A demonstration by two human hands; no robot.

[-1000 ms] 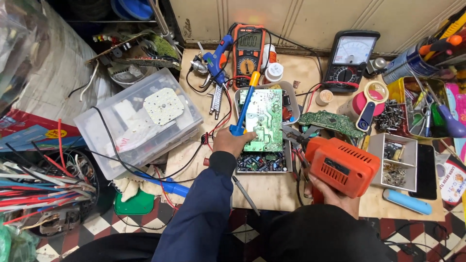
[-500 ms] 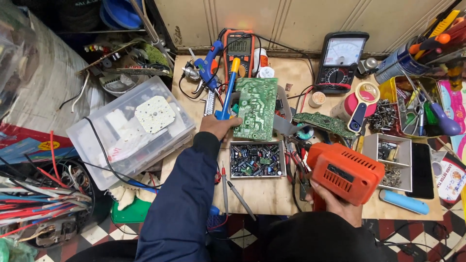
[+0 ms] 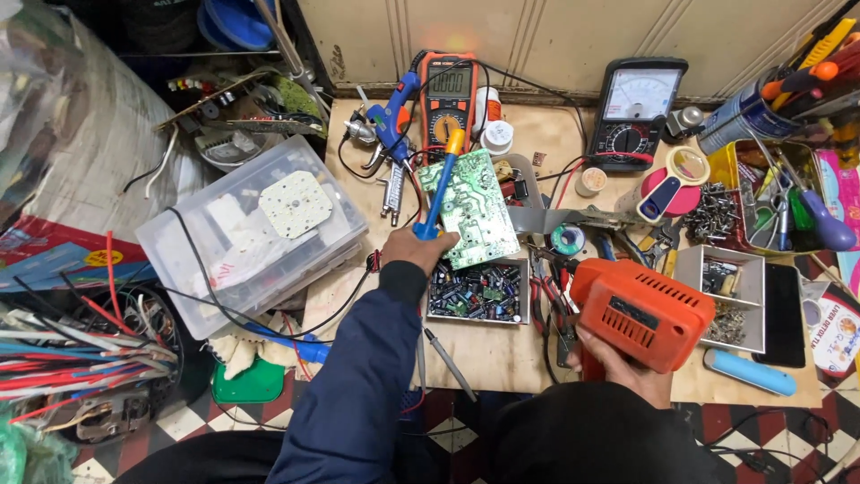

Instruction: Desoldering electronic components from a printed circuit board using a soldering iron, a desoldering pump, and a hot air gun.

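Raising blue tool [image 3: 436,202], circuit board [image 3: 472,208] upright, left hand [image 3: 417,249] shifted

1. You are at an electronics repair workshop bench, a crowded wooden worktop [image 3: 537,358].
2. Test gear stands along the back: an orange digital multimeter [image 3: 448,94] and a black analogue meter [image 3: 638,112].
3. A tray of loose capacitors [image 3: 477,291], a green circuit board [image 3: 470,208] and a holder of screwdrivers [image 3: 806,72] surround you.
4. Bundled coloured wires [image 3: 72,358] lie beside the bench.

Wooden workbench [image 3: 537,345] — multimeters [image 3: 451,94], tray of capacitors [image 3: 477,291], blue cylinder [image 3: 749,372]
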